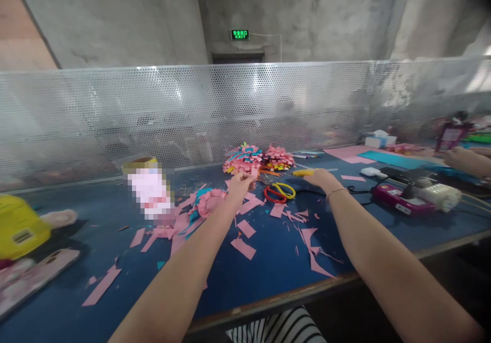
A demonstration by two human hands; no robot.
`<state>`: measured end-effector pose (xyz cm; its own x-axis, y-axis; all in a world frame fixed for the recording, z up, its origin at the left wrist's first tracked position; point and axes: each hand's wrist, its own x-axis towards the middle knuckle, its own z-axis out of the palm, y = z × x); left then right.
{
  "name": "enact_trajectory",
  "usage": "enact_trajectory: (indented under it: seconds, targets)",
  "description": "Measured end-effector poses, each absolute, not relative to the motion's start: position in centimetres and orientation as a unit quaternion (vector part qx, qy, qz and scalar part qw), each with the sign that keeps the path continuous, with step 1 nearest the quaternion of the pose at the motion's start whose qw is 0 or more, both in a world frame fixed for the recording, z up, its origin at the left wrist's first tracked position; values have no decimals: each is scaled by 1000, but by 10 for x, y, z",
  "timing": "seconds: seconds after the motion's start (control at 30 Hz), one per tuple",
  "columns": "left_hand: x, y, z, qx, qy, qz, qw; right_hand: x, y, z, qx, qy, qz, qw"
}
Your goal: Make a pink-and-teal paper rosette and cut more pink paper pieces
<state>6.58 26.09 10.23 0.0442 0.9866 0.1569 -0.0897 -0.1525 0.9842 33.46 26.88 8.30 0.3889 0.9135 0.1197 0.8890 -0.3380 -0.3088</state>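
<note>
My left hand (242,181) is closed in a pinch on a small piece of pink paper (253,172), in front of a pink and blue paper flower cluster (242,158). My right hand (324,179) is closed round a yellow glue gun (304,172) whose tip points left; its handle is hidden by the fingers. Between the hands lie scissors (282,192) with red and yellow handles. A second paper flower cluster (279,157) stands behind them. Beside my left forearm lies a pink and blue paper rosette (209,202), partly covered by the arm.
Pink paper scraps (243,248) litter the blue table (268,292). At left are a blurred-out upright screen (151,192), a yellow bag (23,228) and a phone (49,274). A purple power strip (402,199) with cords sits right. Another person's hand (460,158) shows far right.
</note>
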Motion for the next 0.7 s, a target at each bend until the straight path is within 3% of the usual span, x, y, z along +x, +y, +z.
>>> enact_trajectory:
  seconds: [0.23, 0.4, 0.7]
  targets:
    - [66, 263, 97, 540, 407, 552, 488, 285, 256, 111, -691, -625, -115, 345]
    - [66, 261, 97, 554, 402, 554, 474, 266, 247, 116, -616, -693, -175, 332]
    - [66, 260, 99, 562, 405, 548, 468, 264, 247, 115, -609, -701, -178, 326]
